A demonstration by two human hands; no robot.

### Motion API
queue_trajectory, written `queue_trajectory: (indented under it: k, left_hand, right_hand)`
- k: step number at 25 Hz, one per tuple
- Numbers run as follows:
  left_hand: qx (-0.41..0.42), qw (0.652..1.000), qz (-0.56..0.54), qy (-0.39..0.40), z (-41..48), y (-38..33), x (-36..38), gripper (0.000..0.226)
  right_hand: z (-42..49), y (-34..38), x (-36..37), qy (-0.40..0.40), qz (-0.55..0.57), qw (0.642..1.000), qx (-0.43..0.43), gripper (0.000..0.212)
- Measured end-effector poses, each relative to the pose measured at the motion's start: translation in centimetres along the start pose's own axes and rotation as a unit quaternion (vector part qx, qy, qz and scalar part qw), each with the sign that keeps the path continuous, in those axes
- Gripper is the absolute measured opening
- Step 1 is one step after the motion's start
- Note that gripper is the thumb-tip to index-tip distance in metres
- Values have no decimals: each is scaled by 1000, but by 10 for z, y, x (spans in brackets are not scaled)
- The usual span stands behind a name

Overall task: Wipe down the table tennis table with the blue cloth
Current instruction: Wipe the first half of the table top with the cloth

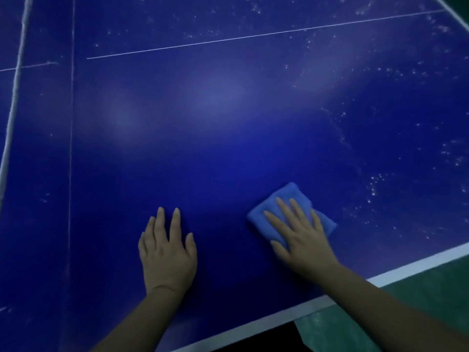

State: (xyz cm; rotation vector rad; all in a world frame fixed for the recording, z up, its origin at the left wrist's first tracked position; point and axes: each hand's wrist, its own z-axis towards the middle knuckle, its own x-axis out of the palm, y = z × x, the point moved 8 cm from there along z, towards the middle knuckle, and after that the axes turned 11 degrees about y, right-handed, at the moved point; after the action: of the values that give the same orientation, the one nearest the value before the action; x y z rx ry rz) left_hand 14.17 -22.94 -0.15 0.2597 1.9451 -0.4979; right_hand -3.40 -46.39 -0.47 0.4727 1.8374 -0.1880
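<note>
The right hand (302, 240) presses the blue cloth (291, 190) flat on the desk (228, 148), near right; the left hand (168, 252) lies flat and empty. The middle looks clean, but white specks (375, 184) are left at the right and far side.

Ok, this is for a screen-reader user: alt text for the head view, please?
A person's right hand presses a folded blue cloth flat on a dark blue table tennis table; the left hand rests flat beside it. White specks dot the surface farther right.
</note>
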Motion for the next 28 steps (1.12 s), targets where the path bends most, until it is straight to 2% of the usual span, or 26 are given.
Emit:
queue_trajectory:
  k: [2, 4, 6, 8, 11, 13, 14, 15, 18, 20, 22, 24, 25, 26, 28]
  left_hand:
    - [1, 1000, 5, -7, -1, 0, -1, 59]
    - [0, 1000, 11, 0, -1, -2, 0, 62]
    - [-2, 1000, 9, 9, -1, -2, 1, 61]
    - [-6, 1000, 3, 8, 0, -1, 0, 60]
    - [-6, 1000, 3, 0, -3, -3, -2, 61]
    - [-5, 1000, 5, -2, -3, -2, -1, 60]
    - [-3, 1000, 5, -5, -2, -1, -2, 60]
    - [0, 1000, 5, -10, -1, -1, -2, 60]
    - [4, 1000, 6, -16, -1, -2, -2, 59]
    - [0, 1000, 3, -10, -1, -2, -2, 62]
    - [1, 1000, -5, -5, -1, -1, -1, 60]
    - [-1, 1000, -3, -6, -2, -1, -1, 60]
    - [-2, 1000, -2, -7, -2, -2, -1, 60]
    - [-1, 1000, -3, -8, -2, -2, -2, 60]
    - [2, 1000, -3, -16, -3, -2, -2, 58]
  right_hand:
    - [-12, -82, -9, -18, 25, 991, 133, 66]
    - [-8, -153, -19, -6, 100, 955, 279, 66]
    - [16, -161, -29, -10, 136, 928, 347, 64]
    - [45, -104, -32, -5, 115, 950, 289, 62]
    - [32, 11, -13, -6, 24, 998, 63, 61]
    - [4, 17, -7, -8, -5, 1000, -28, 61]
    - [0, -5, -9, -5, -8, 1000, -22, 60]
    - [2, -36, -13, -6, -4, 1000, 25, 60]
    - [37, -121, -34, -13, 91, 968, 233, 59]
    - [73, -114, -46, -17, 124, 950, 285, 60]
    - [96, -54, -49, -22, 89, 973, 212, 60]
    - [76, 26, -30, -31, 30, 998, 41, 61]
    - [47, 52, -12, -24, 0, 999, -35, 62]
    - [17, 56, 0, -14, -15, 997, -68, 63]
    - [-15, 0, 4, -14, -18, 1000, -20, 64]
